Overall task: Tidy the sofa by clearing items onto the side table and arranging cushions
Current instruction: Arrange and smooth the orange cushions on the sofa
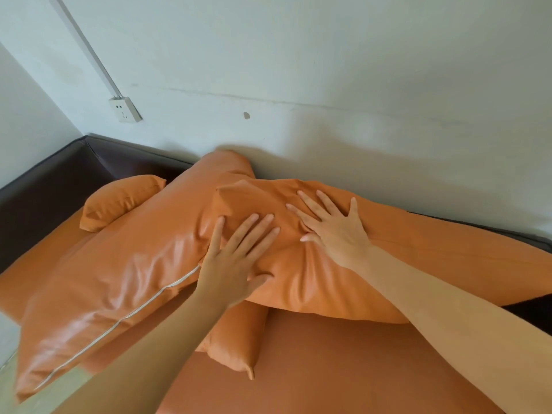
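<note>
Glossy leatherette cushion point(119, 264), matt cloth pillow point(298, 279)

Orange cushions on your orange and dark brown sofa

You see 1 glossy orange cushion point(125, 264) with a white stripe point(119, 321), plain orange cushions point(298, 282), a dark brown sofa back point(53, 186), and a pale grey-white wall point(328, 55).

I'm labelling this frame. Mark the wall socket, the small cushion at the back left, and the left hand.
wall socket point(125, 109), head view, faceplate.
small cushion point(119, 203), head view, top face.
left hand point(236, 264), head view, back of hand.
</note>
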Demonstrator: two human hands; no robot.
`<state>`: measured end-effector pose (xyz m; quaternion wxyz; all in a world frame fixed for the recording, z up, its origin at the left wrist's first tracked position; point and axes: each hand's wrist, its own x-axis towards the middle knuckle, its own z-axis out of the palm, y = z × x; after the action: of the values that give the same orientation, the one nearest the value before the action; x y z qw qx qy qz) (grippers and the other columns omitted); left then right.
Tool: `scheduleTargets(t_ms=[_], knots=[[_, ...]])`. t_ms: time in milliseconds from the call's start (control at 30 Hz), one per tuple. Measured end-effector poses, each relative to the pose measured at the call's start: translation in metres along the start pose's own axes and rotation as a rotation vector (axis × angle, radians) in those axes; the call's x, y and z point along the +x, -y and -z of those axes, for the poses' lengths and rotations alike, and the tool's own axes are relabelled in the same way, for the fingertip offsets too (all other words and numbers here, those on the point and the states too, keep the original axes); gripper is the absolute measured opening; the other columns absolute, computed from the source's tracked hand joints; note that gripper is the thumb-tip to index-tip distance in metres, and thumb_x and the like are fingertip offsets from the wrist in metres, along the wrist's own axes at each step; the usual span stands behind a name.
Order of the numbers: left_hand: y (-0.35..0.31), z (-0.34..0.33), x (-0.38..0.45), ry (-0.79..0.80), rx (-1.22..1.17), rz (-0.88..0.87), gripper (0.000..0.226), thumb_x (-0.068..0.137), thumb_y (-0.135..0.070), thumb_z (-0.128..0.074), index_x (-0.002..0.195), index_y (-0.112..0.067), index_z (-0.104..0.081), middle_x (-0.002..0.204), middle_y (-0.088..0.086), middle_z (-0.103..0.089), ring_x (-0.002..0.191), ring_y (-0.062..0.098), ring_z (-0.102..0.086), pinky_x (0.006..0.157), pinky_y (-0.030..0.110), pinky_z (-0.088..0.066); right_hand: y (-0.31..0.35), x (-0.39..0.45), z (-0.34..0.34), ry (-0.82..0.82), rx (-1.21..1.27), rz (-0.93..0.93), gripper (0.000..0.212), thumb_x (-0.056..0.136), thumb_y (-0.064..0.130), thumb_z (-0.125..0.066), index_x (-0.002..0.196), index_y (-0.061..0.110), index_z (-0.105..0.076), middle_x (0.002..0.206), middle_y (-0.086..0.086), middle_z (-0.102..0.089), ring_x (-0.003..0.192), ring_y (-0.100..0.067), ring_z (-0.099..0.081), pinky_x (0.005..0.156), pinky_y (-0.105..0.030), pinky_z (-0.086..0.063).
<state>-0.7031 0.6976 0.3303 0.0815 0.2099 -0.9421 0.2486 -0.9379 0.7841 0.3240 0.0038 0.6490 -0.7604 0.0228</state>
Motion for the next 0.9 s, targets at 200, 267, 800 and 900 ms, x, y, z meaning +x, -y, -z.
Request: scheduleTargets(t_ms=[200,267,800,900], knots=[[0.023,-0.02,0.075,0.197,-0.011,0.07,0.103,0.076,-0.085,-0.039,0.155,-0.032,0.002,0.161,-0.004,0.017,0.149,0.017,0.011,0.118,0.057,0.007,-0.017,0.047,0.005,-0.01,0.056,-0.193,0.069,0.101,0.046,-0.034,0.144,0.047,0.02,0.157,0.016,0.023,0.148,-0.021,0.008,0.105,-0.075,-0.013],[0.023,-0.029,0.09,0.264,-0.009,0.093,0.104,0.077,-0.086,-0.032,0.152,-0.033,0.016,0.157,-0.006,0.03,0.146,0.016,0.023,0.116,0.056,0.014,-0.007,0.046,-0.001,-0.083,0.076,-0.185,0.071,0.102,0.036,-0.036,0.145,0.045,0.02,0.159,0.014,0.018,0.149,-0.021,0.003,0.104,-0.075,-0.014],[0.044,-0.127,0.126,-0.048,-0.307,0.085,0.075,0.092,-0.069,-0.028,0.154,-0.028,-0.023,0.163,0.003,-0.011,0.15,0.021,-0.01,0.118,0.057,-0.014,0.0,0.058,-0.087,-0.003,-0.217,-0.165,0.087,0.07,0.09,-0.019,0.147,0.052,-0.002,0.16,0.01,0.014,0.145,-0.04,0.012,0.096,-0.082,0.0],[0.035,-0.137,0.086,-0.207,-0.413,-0.006,0.063,0.096,-0.056,-0.041,0.15,-0.023,-0.035,0.161,0.005,-0.021,0.149,0.025,-0.015,0.116,0.057,-0.021,0.007,0.043,-0.09,-0.026,-0.211,-0.179,0.087,0.072,0.088,-0.021,0.148,0.05,-0.007,0.162,0.007,0.006,0.146,-0.041,0.005,0.098,-0.082,-0.005]])
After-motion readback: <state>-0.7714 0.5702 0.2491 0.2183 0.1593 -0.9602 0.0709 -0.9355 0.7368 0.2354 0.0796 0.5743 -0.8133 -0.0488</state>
